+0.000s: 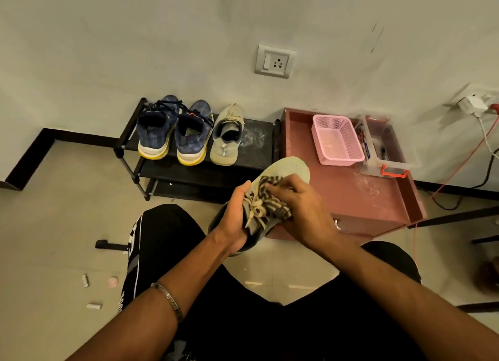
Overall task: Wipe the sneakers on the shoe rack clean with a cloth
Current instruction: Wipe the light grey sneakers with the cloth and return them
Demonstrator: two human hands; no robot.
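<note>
A pale grey-green sneaker [293,169] is held in front of my knees, toe pointing away. My left hand [235,217] grips it from the left side near the heel. My right hand [302,206] presses a striped brown-and-cream cloth [272,196] onto its upper, over the laces. On the top shelf of the black shoe rack [259,147] stand a pair of navy sneakers with yellow soles [172,133] and the matching grey sneaker [226,136].
A pink-brown low cabinet [359,190] stands right of the rack, bearing a pink basket [336,139] and a clear plastic box [383,150]. Cables [459,169] trail at the right wall. Small scraps [93,293] lie on the floor at left.
</note>
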